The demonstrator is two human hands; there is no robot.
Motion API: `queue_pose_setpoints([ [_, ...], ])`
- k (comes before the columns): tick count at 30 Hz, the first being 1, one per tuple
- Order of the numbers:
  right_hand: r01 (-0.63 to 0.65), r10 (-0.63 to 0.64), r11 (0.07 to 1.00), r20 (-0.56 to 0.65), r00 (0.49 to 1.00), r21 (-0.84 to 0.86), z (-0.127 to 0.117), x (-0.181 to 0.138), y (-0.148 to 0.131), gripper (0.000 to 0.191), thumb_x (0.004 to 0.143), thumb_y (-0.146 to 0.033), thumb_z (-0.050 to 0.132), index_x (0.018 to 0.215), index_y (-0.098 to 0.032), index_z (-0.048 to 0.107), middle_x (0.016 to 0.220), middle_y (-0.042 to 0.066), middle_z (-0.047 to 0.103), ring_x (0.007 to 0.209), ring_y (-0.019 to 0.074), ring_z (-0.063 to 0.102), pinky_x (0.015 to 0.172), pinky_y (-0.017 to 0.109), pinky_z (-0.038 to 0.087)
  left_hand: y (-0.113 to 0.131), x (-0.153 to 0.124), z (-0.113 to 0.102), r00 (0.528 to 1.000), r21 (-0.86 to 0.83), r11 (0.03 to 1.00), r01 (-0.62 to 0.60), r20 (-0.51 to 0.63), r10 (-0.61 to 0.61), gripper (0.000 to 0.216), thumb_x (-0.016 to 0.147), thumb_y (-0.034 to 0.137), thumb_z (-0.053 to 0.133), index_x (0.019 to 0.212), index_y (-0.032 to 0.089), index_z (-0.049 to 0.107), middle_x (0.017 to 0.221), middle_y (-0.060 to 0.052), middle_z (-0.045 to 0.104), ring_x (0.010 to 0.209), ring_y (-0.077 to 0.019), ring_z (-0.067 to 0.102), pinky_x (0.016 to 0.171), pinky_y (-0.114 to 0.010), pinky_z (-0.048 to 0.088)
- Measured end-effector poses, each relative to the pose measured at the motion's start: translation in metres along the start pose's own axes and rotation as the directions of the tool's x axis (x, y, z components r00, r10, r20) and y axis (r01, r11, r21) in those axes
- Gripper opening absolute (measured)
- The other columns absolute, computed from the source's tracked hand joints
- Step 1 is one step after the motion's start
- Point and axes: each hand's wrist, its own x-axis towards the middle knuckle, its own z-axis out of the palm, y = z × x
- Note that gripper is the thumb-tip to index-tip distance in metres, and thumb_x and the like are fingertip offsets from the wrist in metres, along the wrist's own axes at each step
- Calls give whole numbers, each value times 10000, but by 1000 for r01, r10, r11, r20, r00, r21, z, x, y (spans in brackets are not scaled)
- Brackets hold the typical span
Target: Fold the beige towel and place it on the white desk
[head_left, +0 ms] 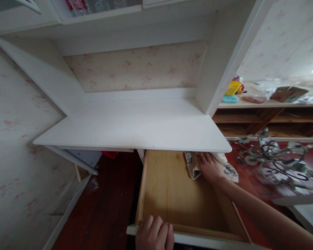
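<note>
A pulled-out wooden drawer (169, 187) with a white front juts from under a white desk (135, 125). Over the top edge of the drawer front my left hand (154, 233) is closed, its fingers curled to the inside. Deep in the drawer, by its right side wall, my right hand (210, 167) presses on a patterned beige cloth (228, 170) and holds it. Part of that cloth hangs over the drawer's right wall; another fold lies on the drawer bottom. The desk's front edge hides the back of the drawer.
Above the desk hangs a white hutch (101, 19) with side panels. On the dark red floor to the right lies a metal chandelier (279, 159). Behind it, a low wooden shelf unit (250, 116) carries a yellow container (232, 88) and a cardboard box (289, 93).
</note>
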Motion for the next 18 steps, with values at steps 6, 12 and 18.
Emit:
queue_pose_setpoints([
  [6, -17, 16, 1000, 109, 994, 6, -13, 4, -2, 434, 828, 12, 467, 1207, -57, 667, 1329, 250, 561, 1199, 373, 533, 991, 499, 460, -3, -2, 1, 1000, 5, 1000, -14, -2, 14, 206, 806, 172, 601, 628, 223, 511, 568, 5, 473, 583, -170, 428, 566, -347, 270],
  [12, 92, -112, 991, 244, 963, 94, -42, -27, 6, 503, 806, 71, 407, 1226, -81, 636, 1225, 227, 631, 1132, 379, 591, 763, 523, 587, -3, -4, 7, 997, -26, 1000, 2, -81, -4, 176, 796, 165, 593, 645, 226, 528, 549, 12, 478, 568, -172, 404, 566, -348, 249],
  [18, 143, -253, 917, 269, 929, 372, -67, -114, 4, 742, 663, 60, 432, 1336, -208, 597, 1216, 133, 670, 985, 275, 692, 803, 388, 611, -5, -4, 7, 998, -50, 998, -31, -47, 29, 185, 790, 178, 595, 628, 224, 518, 542, 10, 483, 568, -178, 404, 564, -358, 250],
])
